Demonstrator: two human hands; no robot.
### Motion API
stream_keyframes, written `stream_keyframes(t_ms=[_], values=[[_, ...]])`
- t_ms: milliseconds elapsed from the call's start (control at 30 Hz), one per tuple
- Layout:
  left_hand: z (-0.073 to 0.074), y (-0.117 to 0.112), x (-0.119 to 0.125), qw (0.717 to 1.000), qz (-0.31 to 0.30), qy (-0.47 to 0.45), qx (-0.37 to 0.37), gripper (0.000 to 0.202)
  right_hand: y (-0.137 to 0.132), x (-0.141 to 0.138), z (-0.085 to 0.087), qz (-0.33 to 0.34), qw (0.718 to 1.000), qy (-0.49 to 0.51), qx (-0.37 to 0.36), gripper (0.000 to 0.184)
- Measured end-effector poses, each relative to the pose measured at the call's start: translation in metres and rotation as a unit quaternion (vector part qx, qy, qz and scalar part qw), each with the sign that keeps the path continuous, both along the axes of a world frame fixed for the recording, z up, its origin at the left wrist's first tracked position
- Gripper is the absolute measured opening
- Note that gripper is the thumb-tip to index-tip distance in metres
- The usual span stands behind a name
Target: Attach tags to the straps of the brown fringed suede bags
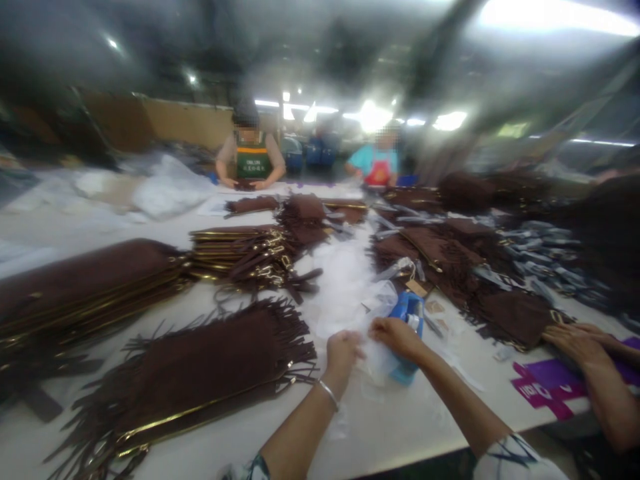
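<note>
My left hand (343,353), a bangle on its wrist, is closed with its fingers pinched together and slightly smeared. Just right of it, my right hand (397,338) is closed too, fingertips pressed together. A thin, translucent white sheet (376,363) hangs between and below the hands, and both seem to grip it; its exact kind is blurred. Right behind my right hand stands a blue tape dispenser (411,305). Farther back spreads a heap of thin white sheets (343,280). To the left lies a dark brown fringed bag (200,373) with a gold zip.
Stacked brown bags (100,273) with gold zips fill the left side. More fringed bags (440,250) and wrapped straps (545,257) crowd the right. Another person's hands (575,340) rest at right beside a purple bag (550,383). Two people (253,160) work across the table.
</note>
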State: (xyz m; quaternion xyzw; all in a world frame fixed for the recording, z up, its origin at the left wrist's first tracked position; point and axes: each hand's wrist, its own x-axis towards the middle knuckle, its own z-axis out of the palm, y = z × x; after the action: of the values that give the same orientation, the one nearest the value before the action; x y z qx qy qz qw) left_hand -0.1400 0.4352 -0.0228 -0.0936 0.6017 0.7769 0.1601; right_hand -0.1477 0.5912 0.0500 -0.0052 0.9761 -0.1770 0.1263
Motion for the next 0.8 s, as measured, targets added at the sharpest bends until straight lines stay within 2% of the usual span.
stream_keyframes(t_ms=[200, 400, 600, 667, 700, 800], values=[[0.003, -0.007, 0.003, 0.999, 0.03, -0.016, 0.014, 0.031, 0.001, -0.002, 0.001, -0.031, 0.991, 0.048, 0.118, 0.016], [0.004, -0.014, 0.0, 0.998, 0.068, -0.008, 0.002, 0.03, -0.007, -0.001, -0.002, 0.007, 0.979, 0.067, 0.195, 0.022], [0.006, -0.028, -0.002, 0.996, 0.089, -0.004, 0.007, 0.023, -0.021, 0.009, 0.019, 0.003, 0.965, 0.122, 0.23, 0.025], [0.009, -0.031, -0.002, 0.996, 0.087, -0.002, 0.008, 0.02, -0.029, 0.016, 0.024, -0.007, 0.97, 0.149, 0.194, 0.025], [0.011, -0.033, -0.002, 0.996, 0.085, 0.0, 0.007, 0.018, -0.033, 0.02, 0.025, -0.017, 0.976, 0.154, 0.151, 0.025], [0.019, -0.038, -0.001, 0.997, 0.08, 0.004, 0.006, 0.017, -0.05, 0.032, 0.016, -0.049, 0.99, 0.123, -0.04, 0.029]])
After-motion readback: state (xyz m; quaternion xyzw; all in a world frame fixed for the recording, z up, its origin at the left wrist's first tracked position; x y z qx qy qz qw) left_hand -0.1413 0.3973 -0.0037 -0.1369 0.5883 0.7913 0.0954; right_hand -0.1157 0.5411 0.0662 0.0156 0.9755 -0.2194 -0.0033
